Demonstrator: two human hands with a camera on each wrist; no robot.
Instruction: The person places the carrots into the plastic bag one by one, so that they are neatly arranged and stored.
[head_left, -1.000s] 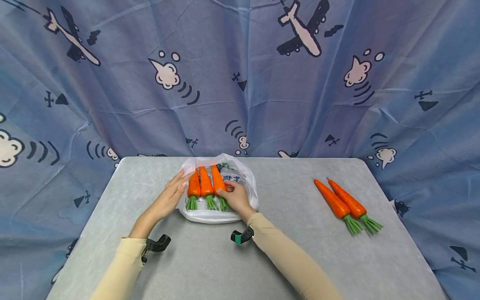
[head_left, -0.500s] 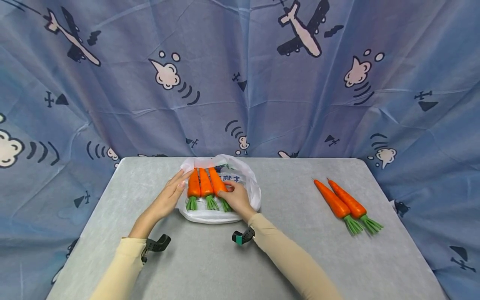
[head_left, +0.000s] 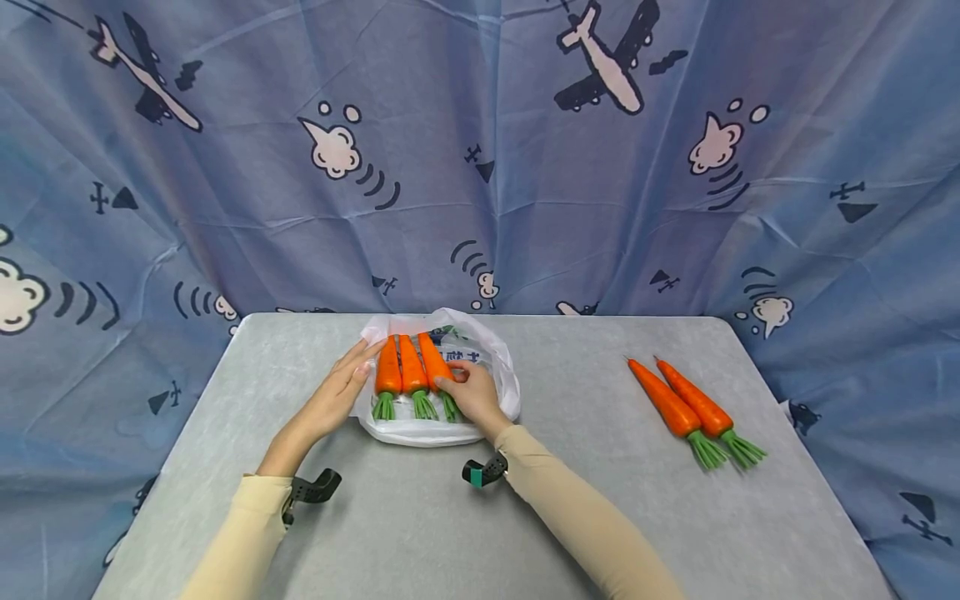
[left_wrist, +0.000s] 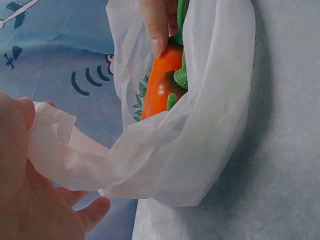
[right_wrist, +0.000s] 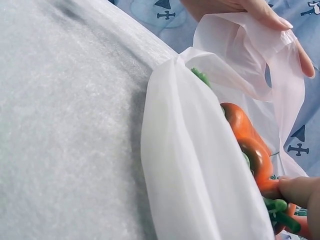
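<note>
Three orange carrots with green stems lie side by side in a white plastic bag (head_left: 498, 346), its mouth spread toward me. At the right of the row, my right hand (head_left: 474, 398) holds the rightmost carrot (head_left: 432, 360) near its stem end, thumb on its top. The middle carrot (head_left: 412, 367) and the left carrot (head_left: 387, 371) rest next to it. My left hand (head_left: 336, 398) pinches the bag's left edge between thumb and fingers. In the left wrist view, the bag's near wall covers part of the carrots (left_wrist: 161, 92).
Two more carrots lie slanted together on the right of the grey table (head_left: 570, 467): one nearer the bag (head_left: 663, 396) and one farther right (head_left: 696, 396). A blue curtain (head_left: 480, 167) printed with planes hangs behind the table's back edge.
My right hand and the rightmost carrot have shifted only slightly, the carrot's tip moving a little left. The bag's right side has bulged out a bit. My left hand has stayed in place.
</note>
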